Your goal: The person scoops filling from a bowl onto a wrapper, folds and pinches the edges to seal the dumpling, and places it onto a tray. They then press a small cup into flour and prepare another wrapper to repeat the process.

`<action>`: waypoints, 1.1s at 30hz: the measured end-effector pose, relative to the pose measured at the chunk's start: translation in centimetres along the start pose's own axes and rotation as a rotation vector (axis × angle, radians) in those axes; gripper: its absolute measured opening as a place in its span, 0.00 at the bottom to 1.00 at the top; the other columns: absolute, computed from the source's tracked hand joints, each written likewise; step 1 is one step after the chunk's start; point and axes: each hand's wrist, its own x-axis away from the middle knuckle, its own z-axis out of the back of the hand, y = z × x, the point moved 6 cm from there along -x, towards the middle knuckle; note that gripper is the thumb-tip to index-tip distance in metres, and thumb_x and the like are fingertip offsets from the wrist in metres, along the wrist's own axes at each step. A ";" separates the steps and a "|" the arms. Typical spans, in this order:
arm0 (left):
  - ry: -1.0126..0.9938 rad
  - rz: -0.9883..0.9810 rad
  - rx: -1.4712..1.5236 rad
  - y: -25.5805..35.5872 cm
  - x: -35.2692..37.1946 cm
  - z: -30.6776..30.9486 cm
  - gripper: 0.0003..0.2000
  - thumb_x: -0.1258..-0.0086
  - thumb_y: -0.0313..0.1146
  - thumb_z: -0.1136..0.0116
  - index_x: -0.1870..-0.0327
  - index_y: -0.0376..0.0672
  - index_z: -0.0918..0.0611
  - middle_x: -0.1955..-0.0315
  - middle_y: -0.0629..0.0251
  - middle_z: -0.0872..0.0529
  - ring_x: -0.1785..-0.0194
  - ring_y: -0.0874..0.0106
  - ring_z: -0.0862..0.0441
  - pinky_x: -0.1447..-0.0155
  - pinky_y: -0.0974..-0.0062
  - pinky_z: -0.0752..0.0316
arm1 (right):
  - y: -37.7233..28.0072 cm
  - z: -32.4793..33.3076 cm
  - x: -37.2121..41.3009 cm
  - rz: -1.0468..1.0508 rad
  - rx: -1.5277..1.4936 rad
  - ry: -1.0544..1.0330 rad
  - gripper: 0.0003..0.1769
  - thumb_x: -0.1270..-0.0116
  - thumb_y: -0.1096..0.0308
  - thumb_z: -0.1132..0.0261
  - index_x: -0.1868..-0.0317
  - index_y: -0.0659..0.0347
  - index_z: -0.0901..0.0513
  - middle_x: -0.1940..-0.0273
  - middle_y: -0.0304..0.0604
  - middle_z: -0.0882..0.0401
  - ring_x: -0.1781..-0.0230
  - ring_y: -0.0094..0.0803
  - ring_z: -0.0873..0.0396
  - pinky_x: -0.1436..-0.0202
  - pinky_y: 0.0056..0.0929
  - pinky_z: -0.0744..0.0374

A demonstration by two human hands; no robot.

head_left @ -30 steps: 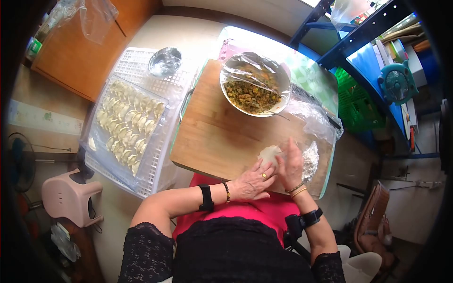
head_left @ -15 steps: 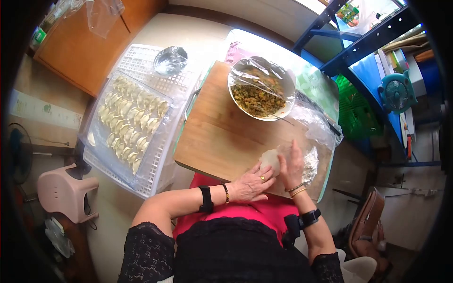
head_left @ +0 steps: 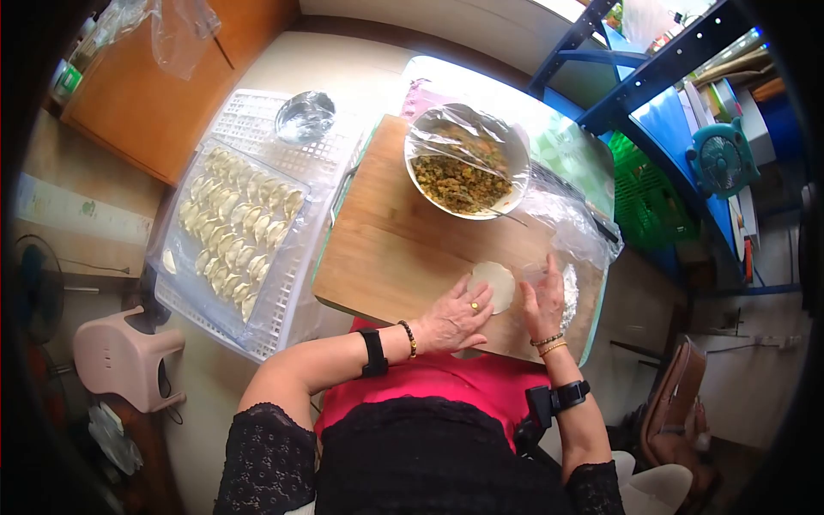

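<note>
A round dough wrapper (head_left: 494, 288) lies flat near the front of the wooden board (head_left: 378, 232). My left hand (head_left: 455, 318) rests at its left edge, fingers stretched out and the fingertips touching the dough. To the right of the wrapper is my right hand (head_left: 542, 311), apart from it, thumb and fingers spread. Something pale beside the right thumb is too blurred to name. White flour (head_left: 569, 296) lies just right of that hand. Farther back on the board stands a bowl (head_left: 521, 193) of chopped filling (head_left: 459, 182), partly covered by clear plastic film, with a utensil handle sticking out.
At the left, a tray (head_left: 193, 262) of several folded dumplings (head_left: 232, 227) sits on a white plastic basket (head_left: 257, 103). A film-covered round container (head_left: 305, 118) is behind it. Crumpled plastic (head_left: 566, 219) lies right of the bowl. A pink stool (head_left: 120, 356) stands lower left.
My right hand has moved right, away from the wrapper toward the flour. The wrapper, earlier partly covered by it, now lies flat in view. My left hand has shifted slightly left.
</note>
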 end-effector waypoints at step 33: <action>-0.034 0.021 0.092 1.8 0.8 0.7 0.31 0.34 0.54 0.44 0.41 0.35 0.27 0.37 0.46 0.31 0.29 0.54 0.38 0.24 0.45 0.54 | 1.4 -1.6 -2.8 -0.019 -0.021 0.035 0.46 0.43 0.51 0.28 0.29 0.61 0.37 0.44 0.56 0.26 0.44 0.50 0.27 0.41 0.48 0.33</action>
